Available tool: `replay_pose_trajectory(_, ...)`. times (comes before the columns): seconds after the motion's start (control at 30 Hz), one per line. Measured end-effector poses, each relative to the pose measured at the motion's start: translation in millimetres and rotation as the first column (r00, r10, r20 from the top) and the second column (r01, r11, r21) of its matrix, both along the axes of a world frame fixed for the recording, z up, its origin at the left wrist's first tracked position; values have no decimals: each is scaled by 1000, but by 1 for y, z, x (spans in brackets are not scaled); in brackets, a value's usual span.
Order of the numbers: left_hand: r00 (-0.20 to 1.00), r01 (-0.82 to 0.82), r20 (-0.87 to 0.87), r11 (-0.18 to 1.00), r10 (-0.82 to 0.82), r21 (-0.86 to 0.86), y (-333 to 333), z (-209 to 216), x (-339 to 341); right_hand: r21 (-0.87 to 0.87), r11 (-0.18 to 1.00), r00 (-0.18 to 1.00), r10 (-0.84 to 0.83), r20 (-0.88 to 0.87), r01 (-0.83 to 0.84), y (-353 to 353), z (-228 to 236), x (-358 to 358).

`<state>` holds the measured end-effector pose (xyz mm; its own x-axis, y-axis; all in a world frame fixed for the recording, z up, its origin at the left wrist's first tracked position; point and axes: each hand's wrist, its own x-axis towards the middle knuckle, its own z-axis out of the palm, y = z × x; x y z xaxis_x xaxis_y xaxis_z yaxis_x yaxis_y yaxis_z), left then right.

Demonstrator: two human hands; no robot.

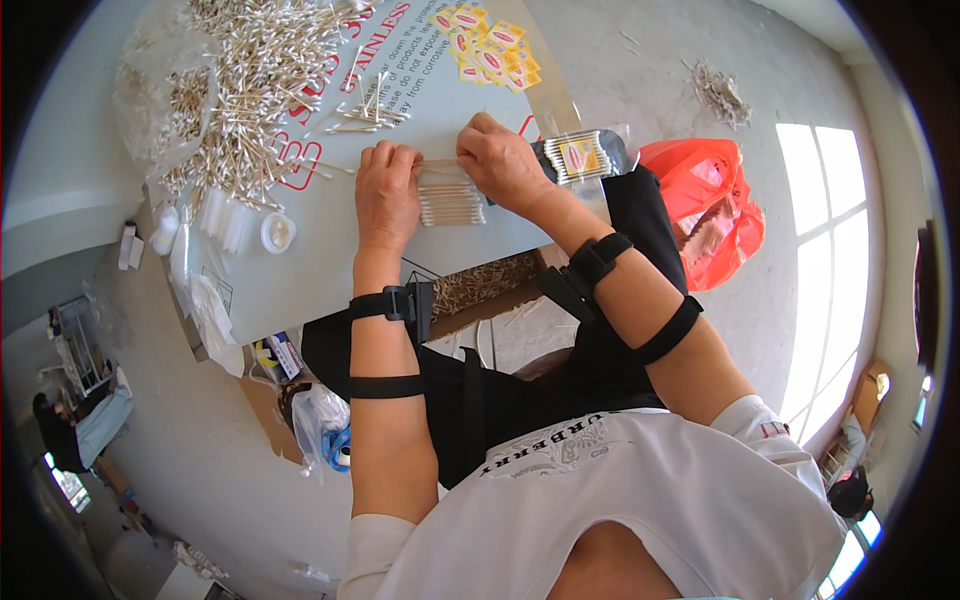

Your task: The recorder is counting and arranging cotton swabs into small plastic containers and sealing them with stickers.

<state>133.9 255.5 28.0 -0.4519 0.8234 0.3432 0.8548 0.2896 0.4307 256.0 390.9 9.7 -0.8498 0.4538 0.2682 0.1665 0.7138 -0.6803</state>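
Observation:
A few cotton swabs (pixel 438 167) lie crosswise between my hands above the tabletop. My left hand (pixel 388 190) has its fingers curled at their left ends. At their right ends, my right hand (pixel 497 160) pinches with thumb and fingers together. Just below, between my hands, a neat row of cotton swabs (pixel 452 204) lies side by side. Beside my right wrist is a clear packet of swabs with a yellow card (pixel 581 156), near the table edge. Up and to the left of my left hand, several loose swabs (pixel 368 115) lie scattered.
A big heap of swabs (pixel 250 90) spills from a clear bag at the table's left. Clear plastic sleeves (pixel 228 222) and a small round tub (pixel 278 232) sit nearer. Yellow cards (pixel 487 48) lie at the far edge. A red bag (pixel 735 215) stands right; a swab-filled box (pixel 485 285) is below.

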Motion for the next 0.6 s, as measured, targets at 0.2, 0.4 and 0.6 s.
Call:
replay_pose_trajectory(0.2, 999, 13, 38, 998, -11, -55, -1, 4, 1, 17, 999, 999, -29, -17, 30, 2, -2, -2)
replay_pose_trajectory(0.4, 997, 54, 70, 982, -42, -180, 3, 11, -3, -38, 999, 1000, -13, 26, 14, 6, 3, -2)
replay_pose_trajectory(0.6, 998, 5, 55, 995, 0, -95, 5, 8, 13, -100, 995, 999, -34, -27, 31, 3, 2, 0)
